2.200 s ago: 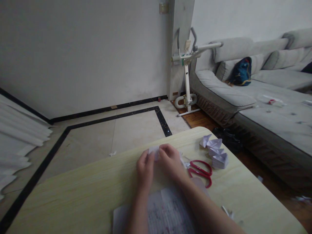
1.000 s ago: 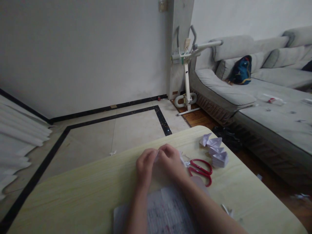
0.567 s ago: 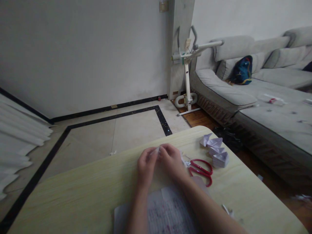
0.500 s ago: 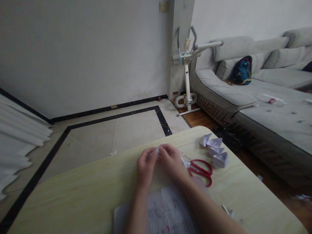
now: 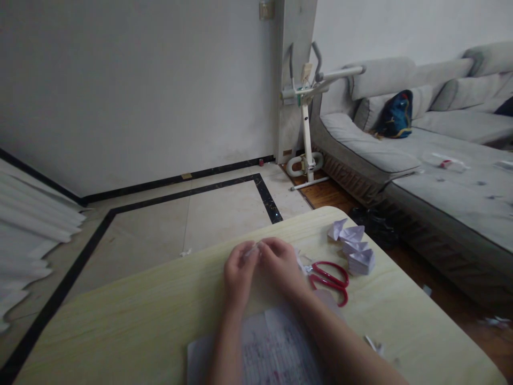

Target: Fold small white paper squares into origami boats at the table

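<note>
Above the far edge of the table, my left hand [image 5: 239, 267] and my right hand [image 5: 279, 262] meet at the fingertips. Both are closed on one small piece of white paper [image 5: 251, 250], most of which the fingers hide. Red-handled scissors [image 5: 329, 278] lie just right of my right hand, their blades partly over white paper behind it. Several folded white paper shapes [image 5: 352, 246] stand in a row near the table's right corner. Under my forearms lies a written sheet of paper [image 5: 276, 347], partly covered by them.
The pale wooden table [image 5: 132, 321] has a rounded far corner. Small white scraps [image 5: 374, 346] lie on its right side. Beyond stand a white exercise bike [image 5: 306, 123] and a grey sofa [image 5: 460, 176] with a blue bag [image 5: 396, 115]. A white curtain [image 5: 32, 224] hangs at left.
The white paper showed as a flat piece between my fingers at first; now only a narrow, folded-looking strip shows. Both hands stay in nearly the same place, fingers shifting slightly.
</note>
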